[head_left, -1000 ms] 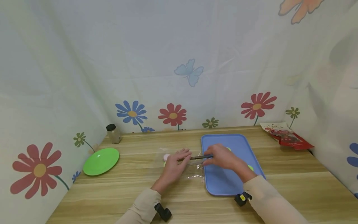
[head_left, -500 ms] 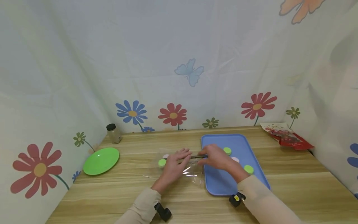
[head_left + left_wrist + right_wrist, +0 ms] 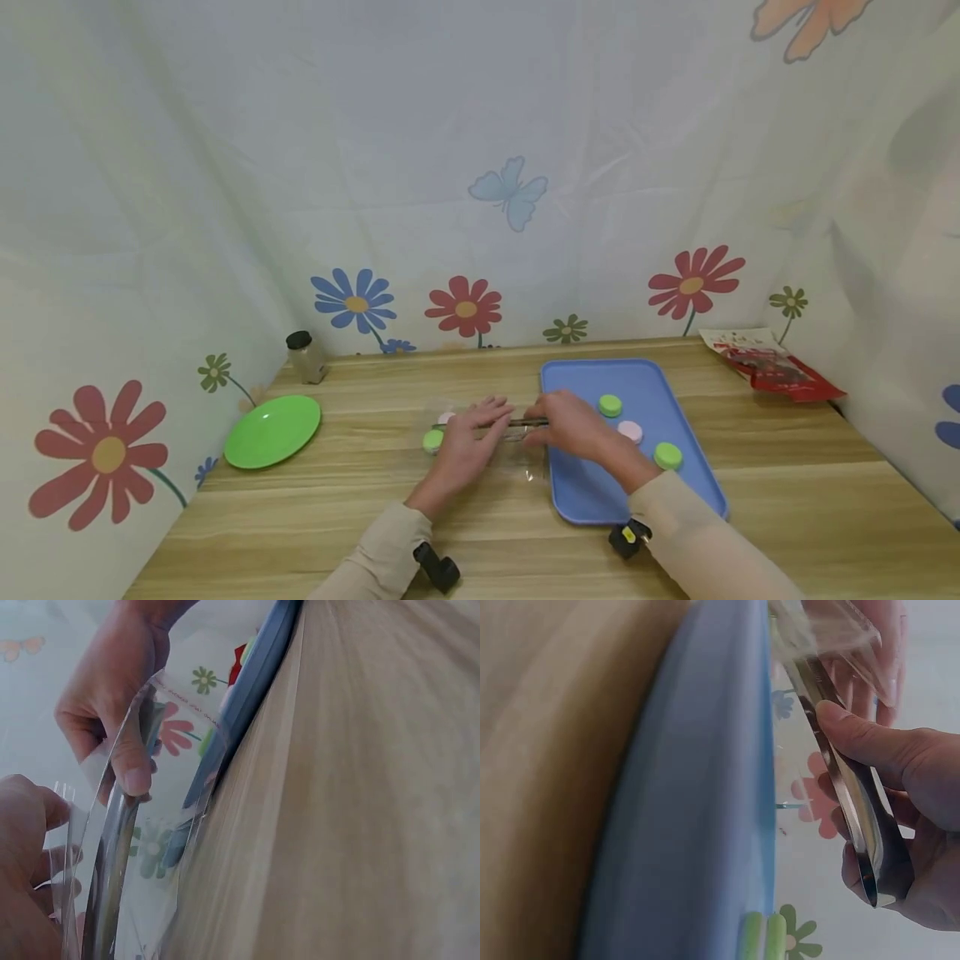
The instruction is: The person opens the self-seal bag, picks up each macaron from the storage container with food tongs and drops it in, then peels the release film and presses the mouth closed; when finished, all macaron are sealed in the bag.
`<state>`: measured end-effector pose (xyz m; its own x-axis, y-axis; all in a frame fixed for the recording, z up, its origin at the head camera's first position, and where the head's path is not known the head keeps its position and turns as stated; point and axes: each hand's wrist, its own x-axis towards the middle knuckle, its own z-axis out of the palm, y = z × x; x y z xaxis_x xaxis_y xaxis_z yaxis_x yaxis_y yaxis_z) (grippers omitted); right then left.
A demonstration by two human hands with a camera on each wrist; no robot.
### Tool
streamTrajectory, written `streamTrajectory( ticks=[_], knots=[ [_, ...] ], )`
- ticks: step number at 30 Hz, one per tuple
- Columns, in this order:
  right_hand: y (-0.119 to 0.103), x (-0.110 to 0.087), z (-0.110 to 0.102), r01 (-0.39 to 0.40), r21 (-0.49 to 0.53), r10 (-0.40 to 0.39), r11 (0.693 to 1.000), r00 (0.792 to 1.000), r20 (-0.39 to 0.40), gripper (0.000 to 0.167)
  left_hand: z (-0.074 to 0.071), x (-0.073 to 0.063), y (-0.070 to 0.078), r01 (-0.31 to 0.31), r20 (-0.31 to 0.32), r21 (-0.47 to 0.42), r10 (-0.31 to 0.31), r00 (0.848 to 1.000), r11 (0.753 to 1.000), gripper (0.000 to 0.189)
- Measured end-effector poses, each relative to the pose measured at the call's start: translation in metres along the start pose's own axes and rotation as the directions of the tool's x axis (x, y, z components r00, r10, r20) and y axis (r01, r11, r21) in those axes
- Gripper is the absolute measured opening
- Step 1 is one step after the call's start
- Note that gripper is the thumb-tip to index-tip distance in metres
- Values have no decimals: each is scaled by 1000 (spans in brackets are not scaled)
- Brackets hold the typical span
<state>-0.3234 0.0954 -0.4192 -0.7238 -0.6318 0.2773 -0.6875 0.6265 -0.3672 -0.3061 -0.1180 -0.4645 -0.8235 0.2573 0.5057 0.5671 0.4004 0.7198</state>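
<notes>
My right hand [image 3: 573, 425] grips metal tongs [image 3: 862, 817], its thumb along one arm. The tongs reach leftward into a clear plastic bag [image 3: 187, 709] lying on the table. Over the bag's mouth, my left hand [image 3: 472, 437] holds the film between thumb and fingers [image 3: 56, 806]. A green macaron [image 3: 432, 441] and a pink macaron [image 3: 446, 417] show at the bag's far left end, near the tong tips. To the right, a blue tray [image 3: 592, 492] bears a green macaron [image 3: 610, 406], a pink macaron [image 3: 630, 431] and another green macaron [image 3: 667, 455].
A bright green plate [image 3: 272, 432] sits at the table's left side. Behind it stands a small jar [image 3: 307, 360] with a black lid. A red and white food pouch [image 3: 772, 367] lies at the back right, close to the flowered curtain [image 3: 412, 167].
My right hand has moved left, sliding the tongs deeper into the bag. The macarons on the tray are now uncovered. My left hand stays in place.
</notes>
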Motion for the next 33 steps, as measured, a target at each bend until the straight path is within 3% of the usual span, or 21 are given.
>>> streamTrajectory(
  ticks=[10,17,24,33],
  knots=[
    [1,-5,-12,-100,-23,100,995,995,4,36,-1,2,-1,-8,-4,11,8,1000,1000,29],
    [5,-8,-16,-156,-84,153,984,987,-38,36,2,2,-3,-24,-18,-19,23,1000,1000,28],
    [2,-5,-8,-175,-122,173,977,984,-31,35,4,1,-3,-34,-23,-29,33,999,999,27],
    [-1,-2,-5,-199,-106,190,974,978,-87,31,6,0,0,-15,-22,-1,15,1000,1000,23]
  ],
)
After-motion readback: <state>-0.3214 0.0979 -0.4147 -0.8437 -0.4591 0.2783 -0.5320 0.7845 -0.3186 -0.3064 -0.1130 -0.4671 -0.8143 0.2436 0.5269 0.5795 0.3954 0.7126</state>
